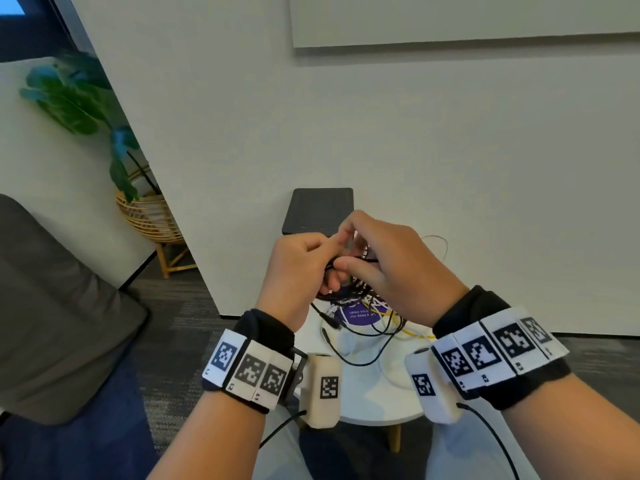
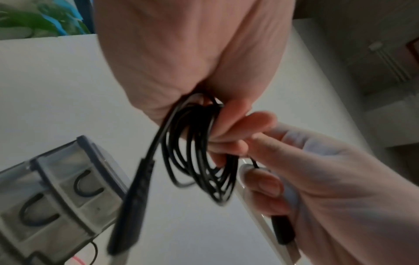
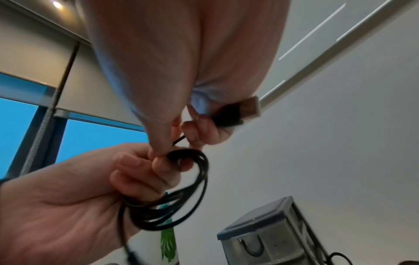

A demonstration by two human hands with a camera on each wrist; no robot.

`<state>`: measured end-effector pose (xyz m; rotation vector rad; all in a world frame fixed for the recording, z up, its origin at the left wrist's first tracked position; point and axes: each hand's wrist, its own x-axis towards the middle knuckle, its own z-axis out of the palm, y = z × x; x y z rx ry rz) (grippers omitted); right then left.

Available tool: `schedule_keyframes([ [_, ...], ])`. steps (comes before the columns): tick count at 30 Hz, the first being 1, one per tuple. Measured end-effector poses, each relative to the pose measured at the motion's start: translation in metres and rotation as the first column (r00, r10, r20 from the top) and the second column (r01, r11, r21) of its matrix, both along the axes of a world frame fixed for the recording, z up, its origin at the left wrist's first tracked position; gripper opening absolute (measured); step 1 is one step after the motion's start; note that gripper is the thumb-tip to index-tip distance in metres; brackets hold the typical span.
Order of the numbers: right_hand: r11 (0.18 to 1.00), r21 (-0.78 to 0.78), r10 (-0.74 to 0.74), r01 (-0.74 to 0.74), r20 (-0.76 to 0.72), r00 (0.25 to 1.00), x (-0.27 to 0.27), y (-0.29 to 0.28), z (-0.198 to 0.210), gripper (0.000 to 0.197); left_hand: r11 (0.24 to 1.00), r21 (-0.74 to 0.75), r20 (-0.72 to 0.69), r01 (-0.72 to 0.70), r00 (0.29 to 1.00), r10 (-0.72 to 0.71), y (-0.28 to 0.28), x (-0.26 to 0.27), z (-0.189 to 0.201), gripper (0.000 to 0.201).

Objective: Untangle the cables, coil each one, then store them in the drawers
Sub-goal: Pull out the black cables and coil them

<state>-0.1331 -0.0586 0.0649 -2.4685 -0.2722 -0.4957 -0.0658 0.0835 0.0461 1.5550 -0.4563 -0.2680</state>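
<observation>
My left hand point(image 1: 323, 258) grips a coil of thin black cable point(image 2: 199, 148) held up above the table. The fingers curl through its loops, and one blurred black plug point(image 2: 133, 197) hangs down from it. My right hand point(image 1: 349, 247) touches the left one and pinches the same cable near its other end. That end's USB plug point(image 3: 240, 113) sticks out between the curled fingers. The small drawer unit point(image 1: 318, 211), with a dark top and clear drawers point(image 2: 56, 193), stands on the table behind my hands against the wall.
A tangle of black, yellow and white cables point(image 1: 367, 313) lies on the round white table point(image 1: 374, 403), partly on a purple card. A potted plant in a wicker stand point(image 1: 149, 216) stands at the left. A grey seat point(image 1: 52, 306) is nearer at the left.
</observation>
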Motion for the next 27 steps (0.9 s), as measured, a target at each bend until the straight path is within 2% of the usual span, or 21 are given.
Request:
schedule_keyframes([
  [3, 0.993, 0.110, -0.037, 0.034, 0.025, 0.999, 0.000, 0.003, -0.010, 0.010, 0.995, -0.083, -0.054, -0.055, 0.997, 0.051, -0.003, -0.005, -0.007, 0.036],
  [5, 0.968, 0.236, -0.098, 0.083, 0.054, 0.994, 0.000, 0.001, -0.020, 0.012, 0.992, -0.116, -0.100, -0.057, 0.994, 0.046, -0.006, -0.008, -0.012, 0.030],
  [7, 0.920, 0.369, -0.156, 0.130, 0.042, 0.987, -0.002, -0.002, -0.029, 0.012, 0.991, -0.132, -0.135, -0.025, 0.991, 0.007, -0.007, -0.012, -0.014, 0.018],
  [10, 0.880, 0.468, -0.102, 0.083, 0.014, 0.995, -0.010, -0.006, -0.039, 0.004, 0.991, -0.101, -0.160, 0.086, 0.982, -0.102, -0.001, -0.011, -0.016, 0.010],
  [12, 0.897, 0.440, -0.058, 0.051, 0.001, 0.998, -0.016, -0.011, -0.043, 0.010, 0.984, -0.078, -0.183, 0.158, 0.968, -0.170, 0.005, -0.006, -0.021, 0.012],
  [14, 0.904, 0.427, 0.024, 0.003, -0.059, 0.998, -0.021, -0.020, -0.043, 0.022, 0.981, -0.059, -0.195, 0.182, 0.962, -0.191, 0.010, -0.003, -0.025, 0.014],
  [16, 0.920, 0.392, 0.073, -0.015, -0.132, 0.989, -0.027, -0.029, -0.042, 0.026, 0.978, -0.066, -0.206, 0.200, 0.956, -0.209, 0.014, -0.003, -0.028, 0.010],
  [19, 0.980, 0.199, 0.016, 0.008, -0.121, 0.993, -0.030, -0.039, -0.042, 0.015, 0.961, -0.154, -0.272, 0.230, 0.925, -0.265, 0.016, -0.005, -0.031, 0.011],
  [22, 0.996, -0.040, -0.080, 0.081, 0.022, 0.997, -0.025, -0.043, -0.046, 0.012, 0.953, -0.203, -0.331, 0.223, 0.901, -0.281, 0.011, -0.009, -0.033, 0.011],
  [24, 0.988, -0.032, -0.145, 0.149, 0.104, 0.984, -0.021, -0.041, -0.049, 0.014, 0.959, -0.224, -0.375, 0.176, 0.892, -0.252, 0.003, -0.013, -0.034, 0.017],
  [27, 0.966, 0.154, -0.227, 0.209, 0.103, 0.969, -0.022, -0.024, -0.064, 0.019, 0.971, -0.220, -0.399, 0.096, 0.899, -0.179, -0.006, -0.018, -0.034, 0.018],
])
